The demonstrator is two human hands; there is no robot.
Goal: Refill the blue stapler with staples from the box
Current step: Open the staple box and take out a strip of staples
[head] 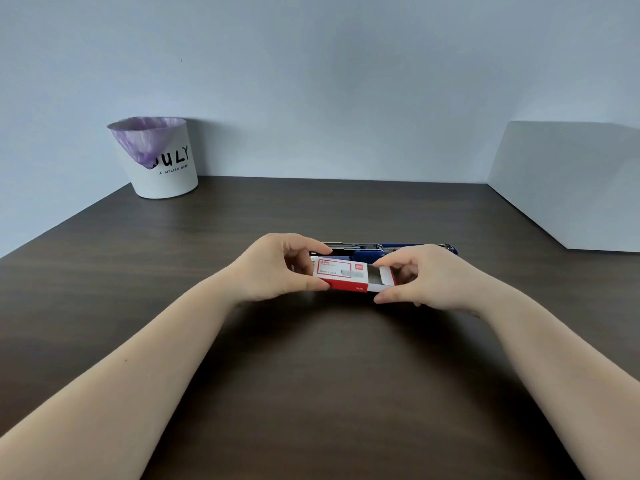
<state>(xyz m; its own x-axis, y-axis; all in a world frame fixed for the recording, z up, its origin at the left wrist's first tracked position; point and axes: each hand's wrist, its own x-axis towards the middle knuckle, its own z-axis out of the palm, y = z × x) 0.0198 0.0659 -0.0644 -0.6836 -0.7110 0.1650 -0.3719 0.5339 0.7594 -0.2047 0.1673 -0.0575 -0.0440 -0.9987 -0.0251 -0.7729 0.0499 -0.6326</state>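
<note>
A small red and white staple box (341, 274) is held just above the dark wooden table (311, 375) in the middle of the view. My left hand (277, 268) grips the box's outer sleeve at its left end. My right hand (422, 275) pinches the inner tray (381, 279), which sticks out of the sleeve to the right. Grey staples show inside the tray. Just behind the box lies the blue stapler (388, 251), swung open flat, its metal magazine visible and partly hidden by my fingers.
A white bin (162, 164) with a purple liner stands at the back left against the wall. A white box-like block (568, 181) sits at the back right. The table's left edge runs diagonally at the left.
</note>
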